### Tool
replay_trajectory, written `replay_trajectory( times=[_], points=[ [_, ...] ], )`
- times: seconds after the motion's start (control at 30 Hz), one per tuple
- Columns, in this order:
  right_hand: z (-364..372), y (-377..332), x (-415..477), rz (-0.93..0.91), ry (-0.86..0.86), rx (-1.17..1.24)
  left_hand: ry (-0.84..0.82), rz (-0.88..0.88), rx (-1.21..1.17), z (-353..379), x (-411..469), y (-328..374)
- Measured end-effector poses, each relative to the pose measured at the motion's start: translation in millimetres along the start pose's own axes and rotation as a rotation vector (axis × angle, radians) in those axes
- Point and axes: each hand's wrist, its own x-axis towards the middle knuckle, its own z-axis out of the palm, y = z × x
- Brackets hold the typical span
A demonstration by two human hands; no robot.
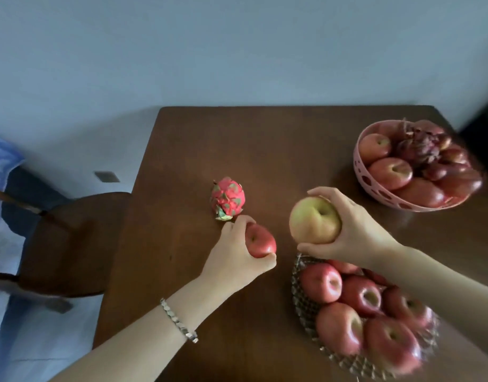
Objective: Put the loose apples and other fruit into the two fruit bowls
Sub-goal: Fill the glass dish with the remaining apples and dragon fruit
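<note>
Looking down from the head camera onto a dark wooden table (182, 150) set against a pale wall (209, 51). The left hand (237, 255) curls its fingers and thumb around a small red apple (260, 241), which sits just above or on the tabletop; whether it touches the wood cannot be told. A metal bracelet (179, 321) circles the left wrist. The right hand (353, 230) grips a larger yellow-green apple (314, 220), thumb below and fingers wrapped over the top, holding it in the air just beyond the far rim of the wire bowl (300, 301). That bowl, nearest the viewer at lower right, is heaped with red apples (358, 296). A pink perforated bowl (375, 188) stands at the far right of the table, well apart from the wire bowl, and contains red apples (390, 172) together with a dark reddish dragon fruit (416, 147). One bright pink dragon fruit (227, 198) lies loose near the middle of the table, just beyond the left hand and close to its fingertips without visible contact. A dark wooden chair (72, 244) stands to the left of the table, and blue patterned fabric (0, 161) shows at the left edge.
</note>
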Motion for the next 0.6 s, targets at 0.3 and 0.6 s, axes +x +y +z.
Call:
replay_trajectory(
  times=[0.3,0.6],
  points=[
    [-22.9,89.3,-83.0,0.127,0.025,0.0,-0.16,0.152,0.085,89.9,-60.2,71.6],
    [-15.5,116.7,-88.7,0.035,-0.215,0.068,-0.138,0.214,0.245,146.1,-78.5,94.3]
  ],
)
